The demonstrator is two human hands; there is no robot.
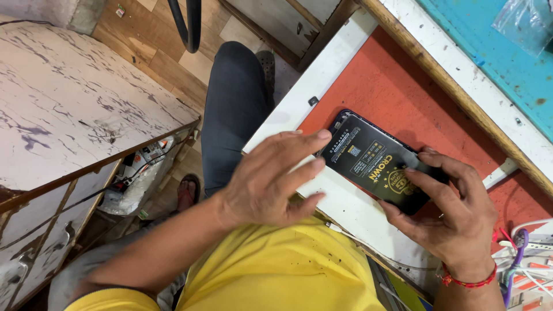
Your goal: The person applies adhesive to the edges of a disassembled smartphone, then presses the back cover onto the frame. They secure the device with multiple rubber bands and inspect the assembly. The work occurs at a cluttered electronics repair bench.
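Observation:
A black phone (368, 158) with a dark printed film on its face lies tilted on an orange mat (397, 92) at the edge of a white bench. My right hand (449, 213) grips the phone's near end, thumb and fingers pressed on it. My left hand (273, 178) is flat with fingers together, its fingertips touching the phone's left edge near the top corner. A red thread band circles my right wrist.
A marbled white cabinet top (75, 103) stands at the left, with wires and clutter under its edge. A teal surface (507, 63) with a clear plastic bag (527, 20) lies beyond the wooden bench rim. Small tools and a purple-handled item (518, 247) sit at the lower right.

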